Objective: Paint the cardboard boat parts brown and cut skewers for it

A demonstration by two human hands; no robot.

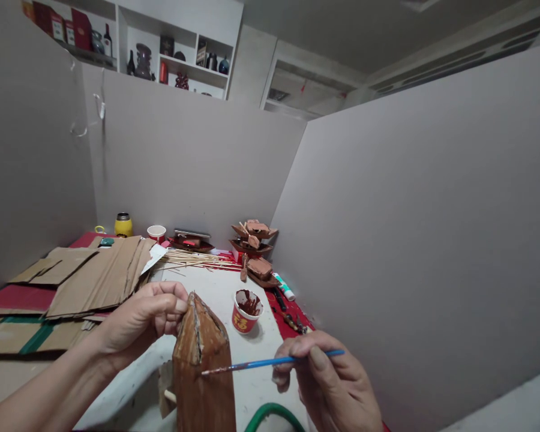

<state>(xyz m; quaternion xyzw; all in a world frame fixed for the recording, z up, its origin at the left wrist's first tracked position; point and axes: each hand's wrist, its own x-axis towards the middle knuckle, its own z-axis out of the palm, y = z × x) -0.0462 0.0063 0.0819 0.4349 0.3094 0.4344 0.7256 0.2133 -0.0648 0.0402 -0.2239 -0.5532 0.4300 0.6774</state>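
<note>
My left hand [155, 312] pinches the pointed tip of a brown cardboard model boat [207, 390], whose near end runs out of the bottom of the view. A rough seam splits the boat's pointed end. Between the thumb and fingers of my right hand [330, 378] is a thin blue paintbrush [270, 362]. Its brown-stained bristles lie over the boat's painted surface; whether they touch it I cannot tell. Beyond the boat stands a red and white paper cup [245, 321], smeared inside with dark brown paint.
Flattened cardboard sheets [103, 276] pile up at the left. Thin wooden sticks [198, 259] lie at the back, near finished model boats [254, 237]. A green and white tube [284, 287] rests by the right partition [409, 240]. A green hose-like loop [274, 409] is at the front.
</note>
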